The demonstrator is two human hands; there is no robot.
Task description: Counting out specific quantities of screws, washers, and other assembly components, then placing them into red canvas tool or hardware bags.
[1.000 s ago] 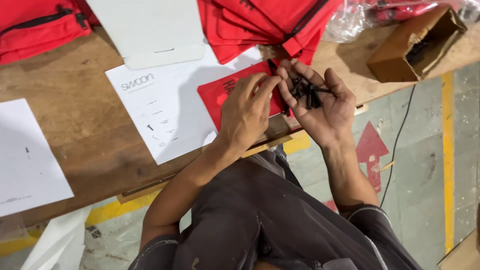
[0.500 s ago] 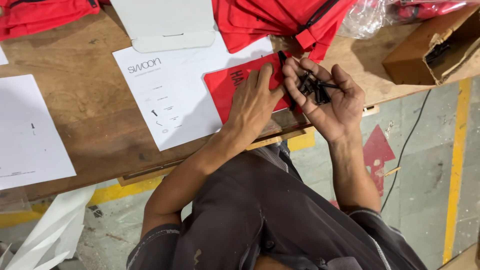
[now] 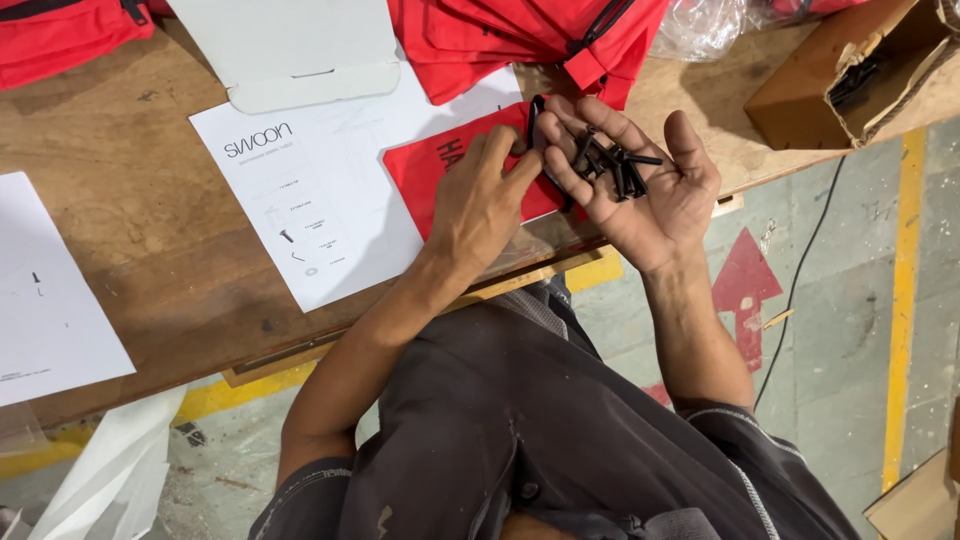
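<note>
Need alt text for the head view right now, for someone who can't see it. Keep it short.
Seen from above, a person's right hand is cupped palm up, holding a small pile of black screws, while the left hand rests fingers-down on a red card beside it. They are at the edge of a wooden table with white printed sheets, red bags and a brown cardboard box.

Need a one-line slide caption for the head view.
Right hand cups small black screws palm-up while left hand rests on a red card on the wooden table.
</note>
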